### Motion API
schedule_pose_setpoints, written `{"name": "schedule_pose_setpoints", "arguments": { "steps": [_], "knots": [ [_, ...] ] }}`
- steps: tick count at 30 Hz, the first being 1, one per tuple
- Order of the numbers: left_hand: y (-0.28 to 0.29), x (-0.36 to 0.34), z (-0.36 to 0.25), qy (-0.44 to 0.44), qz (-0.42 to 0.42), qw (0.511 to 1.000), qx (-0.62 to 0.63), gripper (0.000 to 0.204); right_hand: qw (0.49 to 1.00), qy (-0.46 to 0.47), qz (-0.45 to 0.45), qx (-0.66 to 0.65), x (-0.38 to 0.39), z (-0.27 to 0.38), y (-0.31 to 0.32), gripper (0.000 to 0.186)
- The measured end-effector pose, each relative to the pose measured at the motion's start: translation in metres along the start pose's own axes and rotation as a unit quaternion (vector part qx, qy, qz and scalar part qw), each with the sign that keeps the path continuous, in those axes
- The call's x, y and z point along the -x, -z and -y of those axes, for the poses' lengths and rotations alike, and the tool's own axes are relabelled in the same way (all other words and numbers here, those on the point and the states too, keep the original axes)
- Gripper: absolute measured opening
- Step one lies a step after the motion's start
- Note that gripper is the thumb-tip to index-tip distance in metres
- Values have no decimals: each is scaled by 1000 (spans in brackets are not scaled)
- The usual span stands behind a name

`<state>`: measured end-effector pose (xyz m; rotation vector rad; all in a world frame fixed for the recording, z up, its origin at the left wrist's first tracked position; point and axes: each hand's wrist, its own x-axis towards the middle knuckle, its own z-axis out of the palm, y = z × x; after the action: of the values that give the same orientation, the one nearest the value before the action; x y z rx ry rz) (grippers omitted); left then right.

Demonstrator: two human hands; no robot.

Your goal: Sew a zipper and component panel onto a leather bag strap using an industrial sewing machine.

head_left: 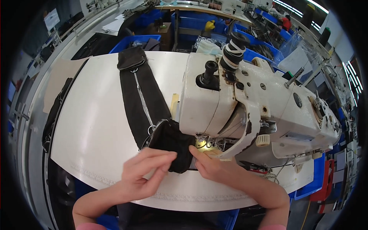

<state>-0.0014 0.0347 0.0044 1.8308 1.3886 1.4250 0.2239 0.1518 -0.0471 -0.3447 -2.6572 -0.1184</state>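
A long black fabric bag piece (143,96) with a silver zipper and metal rings lies on the white sewing table (92,115). Its near end, a dark pouch part (180,149) edged with an open metal zipper, reaches the lit needle area of the white sewing machine (214,103). Over this pouch part my left hand (147,172) is closed in a pinch; what its fingertips hold, if anything, is too small to make out. My right hand (212,166) grips the pouch's right edge, close beside the presser foot (209,142).
Small scissors or snips (255,167) and loose threads lie right of my right hand, below the machine arm. Another black strap piece (55,111) hangs along the table's left edge. Blue bins (134,40) stand behind. A ruler scale runs along the near table edge.
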Motion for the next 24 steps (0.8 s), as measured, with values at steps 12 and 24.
{"name": "schedule_pose_setpoints", "arguments": {
  "steps": [12,24],
  "knots": [
    [92,-17,67,101,38,863,-494,37,998,48,-42,8,3,2,-11,41],
    [-16,-25,13,-166,244,891,-344,58,996,-46,-32,-72,-4,10,9,35]
  ]
}}
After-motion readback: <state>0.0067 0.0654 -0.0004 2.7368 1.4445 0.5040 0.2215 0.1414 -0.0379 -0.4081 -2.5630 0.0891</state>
